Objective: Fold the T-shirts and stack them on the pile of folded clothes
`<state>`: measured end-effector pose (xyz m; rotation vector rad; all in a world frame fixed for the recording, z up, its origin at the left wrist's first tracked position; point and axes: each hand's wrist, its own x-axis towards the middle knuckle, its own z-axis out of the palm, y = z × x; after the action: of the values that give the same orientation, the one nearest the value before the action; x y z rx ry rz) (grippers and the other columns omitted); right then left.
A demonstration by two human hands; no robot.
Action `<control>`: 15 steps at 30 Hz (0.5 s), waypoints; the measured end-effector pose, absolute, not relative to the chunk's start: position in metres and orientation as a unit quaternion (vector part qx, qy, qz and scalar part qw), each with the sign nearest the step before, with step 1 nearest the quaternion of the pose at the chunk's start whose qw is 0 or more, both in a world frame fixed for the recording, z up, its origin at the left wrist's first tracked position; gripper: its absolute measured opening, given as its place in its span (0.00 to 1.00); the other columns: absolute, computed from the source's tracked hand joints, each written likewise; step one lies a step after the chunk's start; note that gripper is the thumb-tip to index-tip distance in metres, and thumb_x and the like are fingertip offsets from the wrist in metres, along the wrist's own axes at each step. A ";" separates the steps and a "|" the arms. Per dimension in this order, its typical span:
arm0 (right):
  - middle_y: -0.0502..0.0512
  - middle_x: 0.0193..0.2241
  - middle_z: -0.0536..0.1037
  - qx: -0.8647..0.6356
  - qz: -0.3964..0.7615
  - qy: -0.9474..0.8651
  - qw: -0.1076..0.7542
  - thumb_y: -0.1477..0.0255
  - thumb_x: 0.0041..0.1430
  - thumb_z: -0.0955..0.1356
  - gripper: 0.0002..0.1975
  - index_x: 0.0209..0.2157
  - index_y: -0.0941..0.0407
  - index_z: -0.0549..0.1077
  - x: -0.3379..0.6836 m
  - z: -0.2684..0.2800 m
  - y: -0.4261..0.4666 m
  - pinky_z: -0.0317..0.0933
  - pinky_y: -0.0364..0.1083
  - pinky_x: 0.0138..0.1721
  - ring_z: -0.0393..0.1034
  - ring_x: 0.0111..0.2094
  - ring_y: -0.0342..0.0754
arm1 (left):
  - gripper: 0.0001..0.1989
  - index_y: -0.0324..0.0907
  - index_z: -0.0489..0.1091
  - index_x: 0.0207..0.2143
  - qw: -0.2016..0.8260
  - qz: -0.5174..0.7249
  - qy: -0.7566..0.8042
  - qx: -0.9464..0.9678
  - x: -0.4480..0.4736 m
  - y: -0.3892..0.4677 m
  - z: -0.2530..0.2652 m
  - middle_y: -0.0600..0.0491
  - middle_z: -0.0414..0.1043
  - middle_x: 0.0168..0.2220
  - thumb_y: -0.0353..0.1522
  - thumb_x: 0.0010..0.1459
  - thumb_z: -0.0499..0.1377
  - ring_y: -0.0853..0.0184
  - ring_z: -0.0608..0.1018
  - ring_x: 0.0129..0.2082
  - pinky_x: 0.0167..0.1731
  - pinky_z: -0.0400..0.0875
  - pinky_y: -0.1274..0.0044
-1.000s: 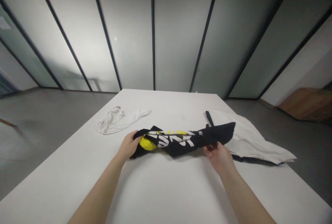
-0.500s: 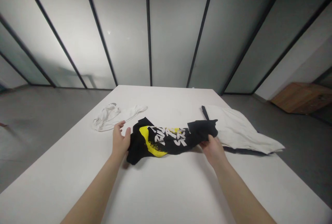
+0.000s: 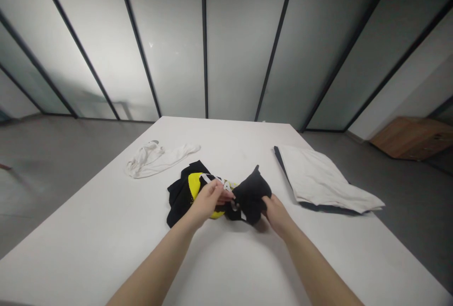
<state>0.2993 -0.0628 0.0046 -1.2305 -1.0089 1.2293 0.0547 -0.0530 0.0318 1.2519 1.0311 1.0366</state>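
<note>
A black T-shirt with a yellow patch and white lettering lies bunched across the middle of the table. Its right end is lifted and doubled over toward the left. My right hand grips that raised end from the right side, thumb on top of the cloth. Over the middle of the shirt reaches my left hand, its fingers held together and their tips at the edge of the folded part. The left fingertips are partly lost against the cloth. Most of the lettering is covered by the fold and my left hand.
On the white table, a crumpled thin white garment lies at the back left. A folded white and dark cloth stack lies on the right. Behind stands a frosted glass partition; a wooden cabinet is at far right.
My left hand has moved from beside the shirt's left end to its middle, its fingers closing. My right hand has brought the right end inward to the left, folding and bunching the shirt.
</note>
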 end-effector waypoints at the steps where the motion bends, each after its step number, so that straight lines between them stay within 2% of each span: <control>1: 0.46 0.18 0.74 -0.526 0.523 -0.367 0.562 0.63 0.47 0.74 0.10 0.27 0.52 0.72 0.307 0.007 -0.058 0.59 0.42 0.19 0.65 0.21 0.46 | 0.25 0.45 0.66 0.34 0.585 0.483 0.438 0.482 0.050 -0.049 0.034 0.50 0.81 0.35 0.57 0.62 0.59 0.61 0.83 0.35 0.37 0.76 0.70; 3: 0.41 0.15 0.66 -0.529 0.524 -0.268 0.612 0.65 0.45 0.76 0.13 0.26 0.51 0.68 0.320 0.015 -0.050 0.53 0.39 0.16 0.58 0.17 0.41 | 0.26 0.45 0.65 0.34 0.572 0.535 0.449 0.430 0.044 -0.045 0.035 0.51 0.79 0.33 0.58 0.63 0.57 0.64 0.81 0.30 0.35 0.75 0.72; 4: 0.39 0.14 0.63 -0.512 0.529 -0.244 0.631 0.65 0.46 0.76 0.15 0.26 0.50 0.66 0.325 0.019 -0.048 0.54 0.39 0.16 0.56 0.16 0.40 | 0.25 0.45 0.65 0.33 0.555 0.535 0.459 0.443 0.043 -0.046 0.034 0.52 0.78 0.31 0.57 0.64 0.56 0.65 0.79 0.28 0.33 0.73 0.73; 6: 0.38 0.14 0.58 -0.452 0.567 -0.237 0.646 0.63 0.49 0.78 0.19 0.26 0.51 0.64 0.325 0.027 -0.050 0.62 0.39 0.21 0.58 0.17 0.40 | 0.23 0.44 0.68 0.32 0.514 0.482 0.468 0.533 0.049 -0.055 0.028 0.52 0.77 0.31 0.54 0.64 0.57 0.65 0.77 0.29 0.34 0.72 0.73; 8: 0.39 0.14 0.57 -0.393 0.624 -0.270 0.619 0.60 0.50 0.79 0.22 0.24 0.51 0.63 0.316 0.032 -0.058 0.70 0.42 0.29 0.64 0.21 0.42 | 0.19 0.44 0.73 0.37 0.451 0.405 0.460 0.648 0.062 -0.069 0.020 0.49 0.79 0.38 0.50 0.59 0.65 0.61 0.79 0.37 0.40 0.72 0.70; 11: 0.43 0.16 0.66 -0.375 0.676 -0.329 0.542 0.58 0.50 0.80 0.20 0.26 0.52 0.69 0.292 0.033 -0.075 0.74 0.48 0.37 0.74 0.28 0.48 | 0.22 0.45 0.75 0.43 0.332 0.350 0.464 0.743 0.081 -0.085 0.008 0.45 0.79 0.45 0.43 0.48 0.74 0.52 0.78 0.46 0.47 0.71 0.65; 13: 0.48 0.21 0.75 -0.385 0.693 -0.359 0.492 0.58 0.50 0.79 0.17 0.32 0.54 0.76 0.280 0.031 -0.085 0.74 0.51 0.38 0.77 0.29 0.51 | 0.14 0.45 0.75 0.40 0.317 0.352 0.466 0.747 0.085 -0.087 0.004 0.46 0.78 0.41 0.40 0.53 0.70 0.52 0.78 0.43 0.45 0.70 0.65; 15: 0.54 0.26 0.80 -0.389 0.703 -0.382 0.457 0.59 0.51 0.77 0.17 0.36 0.56 0.79 0.276 0.029 -0.089 0.74 0.53 0.37 0.78 0.30 0.54 | 0.06 0.45 0.73 0.36 0.364 0.365 0.447 0.731 0.080 -0.082 0.002 0.49 0.77 0.36 0.37 0.60 0.64 0.57 0.77 0.39 0.41 0.70 0.69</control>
<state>0.2755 -0.0887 0.0290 -0.9581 -0.9426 1.7317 0.0800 -0.0823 0.0024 1.8804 1.1497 0.9404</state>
